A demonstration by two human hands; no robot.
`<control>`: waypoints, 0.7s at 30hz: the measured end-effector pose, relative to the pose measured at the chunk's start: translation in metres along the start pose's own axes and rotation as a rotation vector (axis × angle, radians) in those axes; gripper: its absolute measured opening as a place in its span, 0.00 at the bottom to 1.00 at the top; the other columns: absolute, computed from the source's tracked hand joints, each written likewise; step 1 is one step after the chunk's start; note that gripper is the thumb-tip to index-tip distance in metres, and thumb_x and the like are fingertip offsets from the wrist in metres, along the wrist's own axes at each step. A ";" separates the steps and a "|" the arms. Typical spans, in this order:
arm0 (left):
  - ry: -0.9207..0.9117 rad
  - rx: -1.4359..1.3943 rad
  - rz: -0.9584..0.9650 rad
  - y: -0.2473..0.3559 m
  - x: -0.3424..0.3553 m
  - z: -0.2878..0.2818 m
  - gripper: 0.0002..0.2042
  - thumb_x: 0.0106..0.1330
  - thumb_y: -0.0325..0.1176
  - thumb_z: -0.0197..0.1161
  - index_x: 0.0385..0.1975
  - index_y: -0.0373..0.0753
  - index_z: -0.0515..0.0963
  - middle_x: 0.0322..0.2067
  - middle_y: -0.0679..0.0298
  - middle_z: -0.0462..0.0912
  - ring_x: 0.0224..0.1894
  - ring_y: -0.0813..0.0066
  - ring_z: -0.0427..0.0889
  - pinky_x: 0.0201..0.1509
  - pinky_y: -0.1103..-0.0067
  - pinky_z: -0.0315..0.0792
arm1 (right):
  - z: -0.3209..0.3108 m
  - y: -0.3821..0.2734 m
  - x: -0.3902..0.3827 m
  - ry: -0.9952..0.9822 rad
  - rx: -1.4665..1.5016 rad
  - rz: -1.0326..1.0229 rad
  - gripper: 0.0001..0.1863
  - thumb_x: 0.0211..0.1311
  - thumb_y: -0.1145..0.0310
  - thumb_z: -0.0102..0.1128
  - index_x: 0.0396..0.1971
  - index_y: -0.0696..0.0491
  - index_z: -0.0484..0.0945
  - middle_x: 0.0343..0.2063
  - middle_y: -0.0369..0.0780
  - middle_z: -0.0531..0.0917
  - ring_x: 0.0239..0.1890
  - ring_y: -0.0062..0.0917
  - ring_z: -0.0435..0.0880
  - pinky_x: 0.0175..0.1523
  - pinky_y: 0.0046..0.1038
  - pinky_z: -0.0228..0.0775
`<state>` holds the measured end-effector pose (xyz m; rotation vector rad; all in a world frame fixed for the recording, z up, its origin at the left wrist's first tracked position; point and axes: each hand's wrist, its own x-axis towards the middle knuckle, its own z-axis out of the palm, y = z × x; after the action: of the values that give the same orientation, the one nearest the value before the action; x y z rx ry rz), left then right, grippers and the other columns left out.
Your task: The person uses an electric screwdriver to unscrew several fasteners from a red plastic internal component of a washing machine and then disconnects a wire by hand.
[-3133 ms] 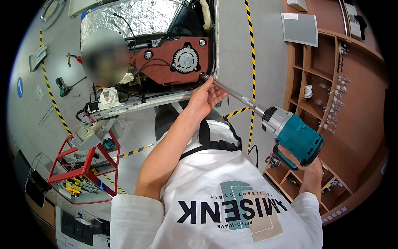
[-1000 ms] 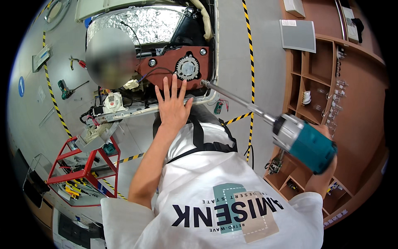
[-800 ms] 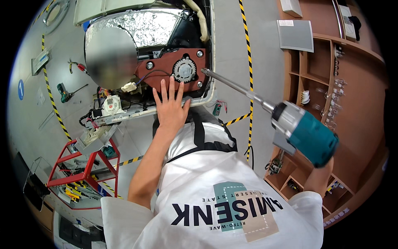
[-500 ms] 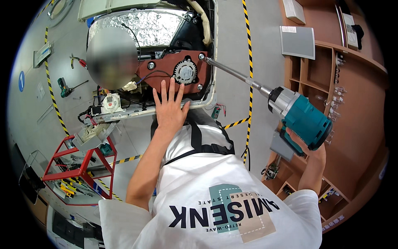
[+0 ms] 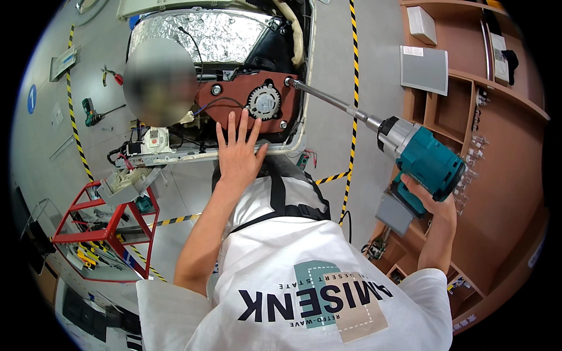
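Observation:
My right hand (image 5: 430,202) grips a teal and black cordless impact wrench (image 5: 424,158) by its handle. From it a long steel extension (image 5: 333,102) reaches left, its socket end meeting the bolt at the upper right corner of a reddish-brown plate (image 5: 228,105). That plate lies inside an open appliance housing (image 5: 234,153), with bolts (image 5: 216,89) and a round grey toothed part (image 5: 264,103) on it. Fingers spread, my left hand (image 5: 239,152) rests over the plate's lower edge, fingertips close to the round part. A blurred round patch covers what lies left of the plate.
Silver foil (image 5: 199,41) lines the housing's upper part. On the floor at left lie a teal electric screwdriver (image 5: 92,114) and red-handled pliers (image 5: 114,76). A red-framed tool cart (image 5: 105,234) stands at lower left. Brown shelving (image 5: 497,146) runs along the right side.
The view has shifted slightly, and the impact wrench has tilted a little. Its socket stays at the same bolt, and my left hand stays where it was on the plate.

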<state>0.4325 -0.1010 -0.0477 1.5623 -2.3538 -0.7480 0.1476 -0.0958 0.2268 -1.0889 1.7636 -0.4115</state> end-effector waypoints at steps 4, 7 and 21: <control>-0.007 0.005 -0.001 0.000 0.000 0.000 0.27 0.59 0.46 0.54 0.58 0.46 0.63 0.63 0.55 0.53 0.65 0.51 0.47 0.64 0.53 0.40 | -0.001 -0.004 0.004 0.008 -0.143 -0.032 0.16 0.48 0.79 0.63 0.39 0.57 0.73 0.33 0.36 0.79 0.34 0.18 0.76 0.39 0.23 0.71; -0.007 0.011 -0.003 0.000 0.000 -0.001 0.26 0.60 0.46 0.53 0.58 0.46 0.62 0.62 0.55 0.53 0.65 0.51 0.47 0.64 0.53 0.40 | -0.002 -0.003 0.008 0.029 -0.142 -0.025 0.16 0.48 0.78 0.64 0.38 0.57 0.73 0.32 0.35 0.79 0.32 0.18 0.76 0.38 0.23 0.71; 0.012 0.011 0.006 0.002 0.000 0.001 0.28 0.55 0.44 0.58 0.57 0.46 0.64 0.62 0.55 0.53 0.65 0.52 0.48 0.63 0.52 0.42 | -0.012 -0.063 0.051 -0.196 -0.818 -0.155 0.22 0.31 0.73 0.63 0.36 0.57 0.77 0.25 0.49 0.79 0.26 0.41 0.77 0.34 0.28 0.69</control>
<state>0.4308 -0.1002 -0.0473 1.5596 -2.3569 -0.7232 0.1621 -0.1737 0.2464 -1.7664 1.6976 0.3655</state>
